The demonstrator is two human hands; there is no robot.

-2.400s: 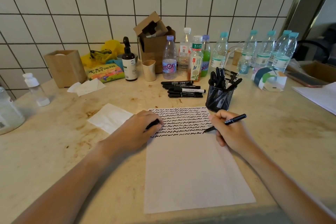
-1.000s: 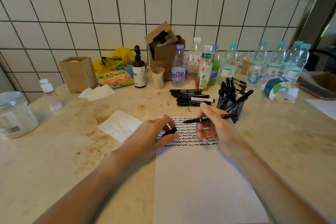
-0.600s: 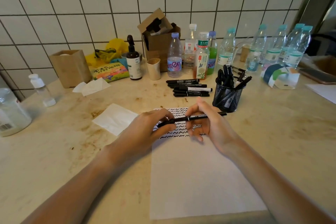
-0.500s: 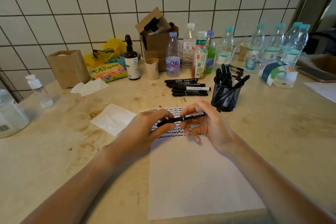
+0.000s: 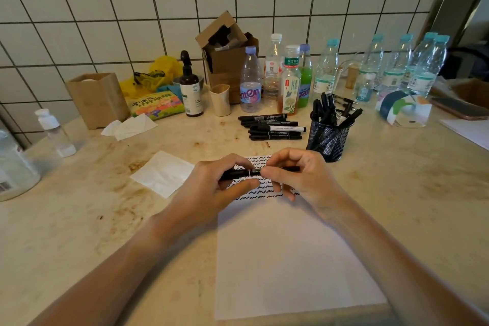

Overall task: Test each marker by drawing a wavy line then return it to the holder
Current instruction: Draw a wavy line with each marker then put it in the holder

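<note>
Markers are the whole job, and one slim black marker [image 5: 254,172] lies level between both hands above the top of the white paper sheet [image 5: 293,259]. The left hand [image 5: 211,190] pinches its cap end between thumb and forefinger; the right hand [image 5: 301,180] grips the barrel with thumb and forefingers, the other fingers curled loose beneath. It looks like the cap is being pressed home, though the joint itself is hidden by the fingertips.

Rows of black wavy lines [image 5: 262,194] cover the sheet's upper part, so many tests appear done, while most of the page below is bare. At one o'clock from the hands stands the black mesh holder [image 5: 329,140], crowded with markers. At twelve o'clock a small pile of loose black markers [image 5: 272,127] lies on the stained beige countertop [image 5: 79,219]; whether those await testing I cannot tell. The held marker is not yet in the holder.
</note>
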